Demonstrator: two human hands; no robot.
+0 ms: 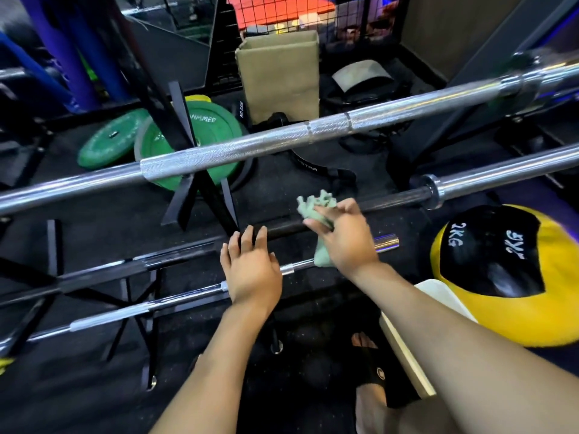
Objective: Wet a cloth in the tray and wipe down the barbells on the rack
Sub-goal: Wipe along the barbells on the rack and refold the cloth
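A black barbell (388,200) lies across the middle of the rack, slanting up to the right. My right hand (344,236) holds a crumpled pale green cloth (316,205) against this bar. My left hand (250,264) rests on the same bar just to the left, fingers straight over it. A thick knurled silver barbell (250,145) runs above them. A thinner chrome bar (150,303) lies below, partly hidden by my left hand. A pale tray edge (404,349) shows under my right forearm.
Black rack uprights (188,183) cross behind the bars. Green weight plates (216,133) lean on the floor beyond. A cardboard box (279,73) stands at the back. A yellow and black 2 kg medicine ball (507,270) sits at the right.
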